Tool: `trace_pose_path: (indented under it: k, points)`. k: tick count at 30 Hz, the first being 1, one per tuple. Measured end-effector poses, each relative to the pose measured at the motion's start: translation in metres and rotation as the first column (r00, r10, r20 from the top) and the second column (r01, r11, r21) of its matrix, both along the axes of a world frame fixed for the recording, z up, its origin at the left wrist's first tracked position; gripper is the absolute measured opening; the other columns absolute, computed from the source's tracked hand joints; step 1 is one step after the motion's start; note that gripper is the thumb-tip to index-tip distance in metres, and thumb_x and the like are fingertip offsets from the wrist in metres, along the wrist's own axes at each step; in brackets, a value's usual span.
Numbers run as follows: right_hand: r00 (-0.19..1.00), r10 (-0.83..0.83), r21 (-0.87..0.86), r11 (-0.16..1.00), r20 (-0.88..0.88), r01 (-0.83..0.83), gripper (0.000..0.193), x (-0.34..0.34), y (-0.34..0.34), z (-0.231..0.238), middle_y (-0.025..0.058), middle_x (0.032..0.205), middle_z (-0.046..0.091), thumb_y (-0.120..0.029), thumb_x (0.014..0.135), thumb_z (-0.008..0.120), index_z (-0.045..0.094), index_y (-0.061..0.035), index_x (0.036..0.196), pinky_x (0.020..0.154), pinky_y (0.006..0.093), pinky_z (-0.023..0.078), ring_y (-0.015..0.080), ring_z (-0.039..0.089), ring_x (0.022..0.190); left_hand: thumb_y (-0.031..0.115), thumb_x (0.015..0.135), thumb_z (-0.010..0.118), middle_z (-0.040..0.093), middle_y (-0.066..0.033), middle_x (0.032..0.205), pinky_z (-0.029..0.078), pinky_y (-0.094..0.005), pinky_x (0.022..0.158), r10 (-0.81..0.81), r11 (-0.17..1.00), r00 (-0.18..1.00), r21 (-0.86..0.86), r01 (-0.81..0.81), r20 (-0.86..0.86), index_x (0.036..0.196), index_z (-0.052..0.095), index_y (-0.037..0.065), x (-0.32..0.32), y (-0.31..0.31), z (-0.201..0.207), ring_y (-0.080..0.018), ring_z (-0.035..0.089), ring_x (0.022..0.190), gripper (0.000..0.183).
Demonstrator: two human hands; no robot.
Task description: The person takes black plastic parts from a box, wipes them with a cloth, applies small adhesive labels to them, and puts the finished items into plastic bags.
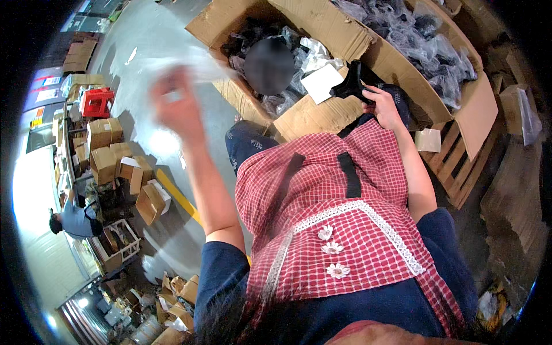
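My right hand [384, 106] grips a black three-armed plastic part [352, 83] by one arm, just above the near side of an open cardboard box [313, 118]. Raised over the floor to the left, my left hand [177, 106] is smeared by motion. A translucent, whitish plastic bag [210, 68] trails from its closed fingers toward the box. Inside the box lie dark pieces in clear plastic wrapping [282, 105], partly hidden by a round blurred patch. A white square card or pad [324, 84] rests at the box's right side.
A larger carton [480, 123] of bagged dark parts stands on a wooden pallet [454, 167] at the right. A small white box [428, 140] sits below it. At far left are a red stool [96, 102], cardboard boxes [103, 165] and another person [79, 220].
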State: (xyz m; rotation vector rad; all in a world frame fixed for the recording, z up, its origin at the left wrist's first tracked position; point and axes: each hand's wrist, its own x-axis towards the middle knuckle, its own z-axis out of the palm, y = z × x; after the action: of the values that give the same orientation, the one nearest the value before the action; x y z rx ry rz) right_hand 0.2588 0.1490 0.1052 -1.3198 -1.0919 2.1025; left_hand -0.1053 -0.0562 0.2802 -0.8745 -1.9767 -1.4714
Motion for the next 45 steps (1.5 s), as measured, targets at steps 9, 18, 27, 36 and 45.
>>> trace_pose_path:
  k: [9, 18, 27, 36, 45]
  points:
    - [0.998, 0.011, -0.009, 1.000, 0.055, -0.011, 0.037, -0.016, -0.003, -0.013, 0.0082, 0.092, 0.065, -0.013, 0.093, 0.065, 0.061, 0.0024, 0.126, 0.056, 0.0313, 0.051, 0.0164, 0.062, 0.065, 0.017, 0.084, 0.062, 0.072, -0.0179, 0.096, 0.055, -0.0386, 0.077, -0.623, -0.476, 0.453, -0.769, 0.428, 0.638, 0.099, 0.072, 0.005, 0.055, -0.025, -0.148, -0.0312, 0.070, 0.089, 0.021]
    - [1.000, 0.017, 0.077, 0.997, -0.004, -0.016, 0.040, -0.008, -0.002, -0.010, 0.0073, 0.091, 0.065, -0.016, 0.091, 0.066, 0.061, 0.0041, 0.126, 0.060, 0.0305, 0.050, 0.0157, 0.062, 0.066, 0.000, 0.077, 0.064, 0.068, -0.0105, 0.088, 0.053, -0.0361, 0.078, -0.690, -0.395, 0.321, -0.709, 0.584, 0.649, 0.092, 0.068, -0.001, 0.077, -0.022, -0.155, -0.0223, 0.065, 0.089, 0.016]
    - [0.996, 0.088, 0.068, 0.994, -0.031, -0.086, 0.048, -0.006, 0.003, -0.010, 0.0071, 0.083, 0.064, -0.015, 0.091, 0.068, 0.054, 0.0063, 0.132, 0.057, 0.0291, 0.052, 0.0147, 0.062, 0.063, 0.014, 0.084, 0.064, 0.068, -0.0235, 0.104, 0.051, -0.0476, 0.089, -0.199, 0.242, 0.919, -0.891, 0.383, 0.341, 0.125, 0.055, -0.006, -0.009, 0.012, -0.202, -0.0407, 0.065, 0.095, 0.046]
    - [0.996, 0.076, 0.099, 0.992, 0.048, -0.081, 0.031, -0.015, -0.006, -0.003, 0.0066, 0.082, 0.065, -0.011, 0.090, 0.066, 0.065, 0.0040, 0.118, 0.053, 0.0307, 0.050, 0.0157, 0.061, 0.060, 0.018, 0.084, 0.060, 0.071, -0.0177, 0.104, 0.053, -0.0415, 0.087, -0.450, 0.389, 0.800, -0.720, 0.575, 0.395, 0.108, 0.074, 0.010, 0.057, 0.071, -0.235, -0.0343, 0.068, 0.098, 0.028]
    - [0.990, 0.046, 0.319, 0.944, 0.130, -0.085, 0.032, -0.008, 0.000, -0.030, 0.0101, 0.088, 0.069, -0.013, 0.088, 0.068, 0.068, 0.0044, 0.116, 0.056, 0.0304, 0.053, 0.0147, 0.064, 0.063, 0.060, 0.085, 0.062, 0.072, -0.0185, 0.082, 0.054, -0.0397, 0.077, -0.210, 0.242, 0.729, -0.688, 0.684, 0.652, 0.089, 0.075, 0.001, 0.121, 0.121, -0.167, -0.0338, 0.071, 0.083, 0.060]
